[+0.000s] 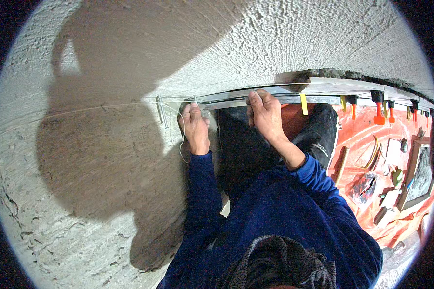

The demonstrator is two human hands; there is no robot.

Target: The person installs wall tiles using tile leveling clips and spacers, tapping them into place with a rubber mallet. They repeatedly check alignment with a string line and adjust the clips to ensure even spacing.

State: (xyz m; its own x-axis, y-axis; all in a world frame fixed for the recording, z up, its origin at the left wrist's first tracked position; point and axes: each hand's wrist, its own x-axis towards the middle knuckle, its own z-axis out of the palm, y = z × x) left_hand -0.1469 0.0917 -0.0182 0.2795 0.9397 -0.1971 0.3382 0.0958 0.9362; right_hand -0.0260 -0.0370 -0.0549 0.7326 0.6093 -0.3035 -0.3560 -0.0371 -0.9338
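Observation:
A long thin metal strip runs along the rough plastered wall. My right hand is closed at the strip, thumb and curled fingers at its edge. At the strip's left end my left hand is closed, fingertips pressed together; what lies between them is too small to make out. Beside it a thin white cord hangs in a loop from nails in the wall. A fine line stretches from there along the wall to both sides.
Orange-and-black clamps grip a pale board on the right, with yellow tape nearby. Below, an orange sheet bears scattered tools, a plastic bag and a wooden-framed panel. My shadow darkens the wall at left.

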